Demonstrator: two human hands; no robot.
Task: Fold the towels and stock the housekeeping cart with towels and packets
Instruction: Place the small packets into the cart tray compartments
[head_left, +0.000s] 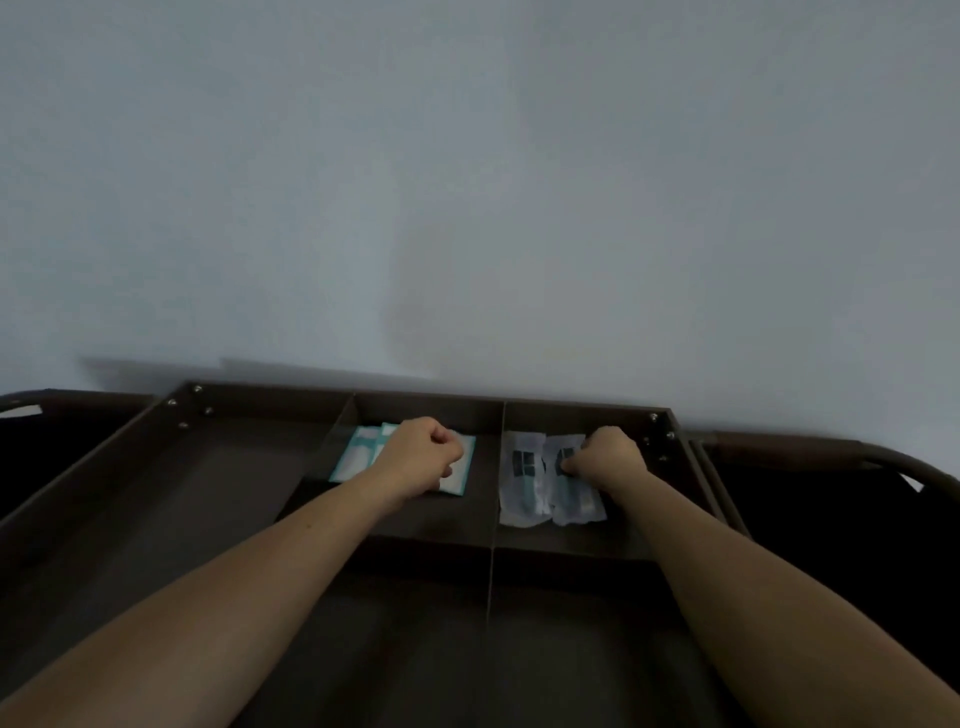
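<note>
The dark brown housekeeping cart's top tray is split by dividers into compartments. Teal and white packets lie flat in the middle compartment. My left hand sits on them with its fingers curled, gripping the right-hand packet. Clear plastic packets with dark labels lie in the right compartment. My right hand has its fingers curled down onto the right one, pinching its top. No towels are in view.
A pale wall rises directly behind the cart. The large left compartment holds nothing. Dark cart frame bars curve away at the far left and far right.
</note>
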